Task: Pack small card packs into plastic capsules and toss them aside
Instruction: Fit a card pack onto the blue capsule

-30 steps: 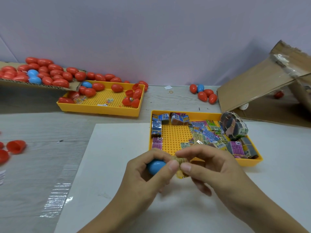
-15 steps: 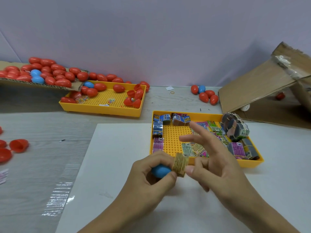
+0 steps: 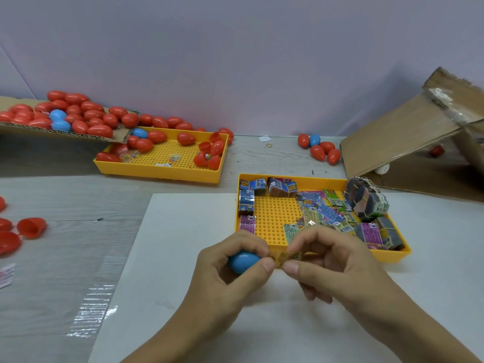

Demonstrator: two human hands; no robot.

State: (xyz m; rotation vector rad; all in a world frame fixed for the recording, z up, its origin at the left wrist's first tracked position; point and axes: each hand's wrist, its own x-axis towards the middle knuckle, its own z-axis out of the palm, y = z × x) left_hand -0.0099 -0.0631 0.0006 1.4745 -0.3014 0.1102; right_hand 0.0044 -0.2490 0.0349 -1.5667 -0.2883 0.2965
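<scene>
The left hand (image 3: pixel 230 265) curls round a blue capsule half (image 3: pixel 242 261), its open mouth turned toward three o'clock so that it faces the other hand. The right hand (image 3: pixel 330 260) pinches a small card pack (image 3: pixel 286 256) between thumb and forefinger and holds it right at that mouth; whether the pack has started to enter cannot be told, since the fingertips cover the join. Both hands work low over the white sheet (image 3: pixel 183 231), just at six o'clock of the near tray (image 3: pixel 392 254), which keeps the supply of loose packs (image 3: pixel 322 213) and a banded bundle (image 3: pixel 366 200) within a short reach. At eleven o'clock a second yellow tray (image 3: pixel 157 174) holds red capsules, fed by a cardboard flap (image 3: pixel 65 133) heaped with more, so empties sit on the side of the hand that takes them. A small cluster of closed capsules (image 3: pixel 320 149) lies at one o'clock near the tilted cardboard box (image 3: pixel 408 132), probably where finished ones get tossed. The step in hand looks like seating the pack; the closing half is not visible here.
</scene>
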